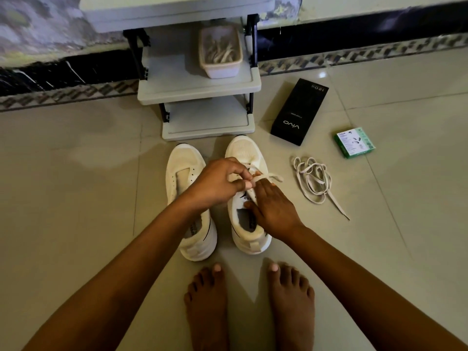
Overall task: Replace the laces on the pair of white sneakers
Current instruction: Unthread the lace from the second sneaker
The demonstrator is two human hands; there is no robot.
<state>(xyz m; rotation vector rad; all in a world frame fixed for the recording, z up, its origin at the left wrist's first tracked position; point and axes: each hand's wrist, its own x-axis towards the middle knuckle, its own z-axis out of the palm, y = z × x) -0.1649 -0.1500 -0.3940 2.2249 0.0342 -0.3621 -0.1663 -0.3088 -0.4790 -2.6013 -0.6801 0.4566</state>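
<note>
Head view: beige tiled floor (76,198), grey shelf rack (197,84), patterned skirting (63,95).

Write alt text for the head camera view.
Both hands work a white lace on the right sneaker: left hand pinches it, right hand steadies the shoe. The left sneaker is unlaced; a loose lace lies on the floor.

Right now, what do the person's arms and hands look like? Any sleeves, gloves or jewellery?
Both forearms are bare for as far as the picture shows them, with no sleeve in sight. The left hand and the right hand wear no gloves, and no rings, watch or bracelets can be seen on the fingers or wrists. The fingernails look short and unpainted. The feet below are bare too.
</note>
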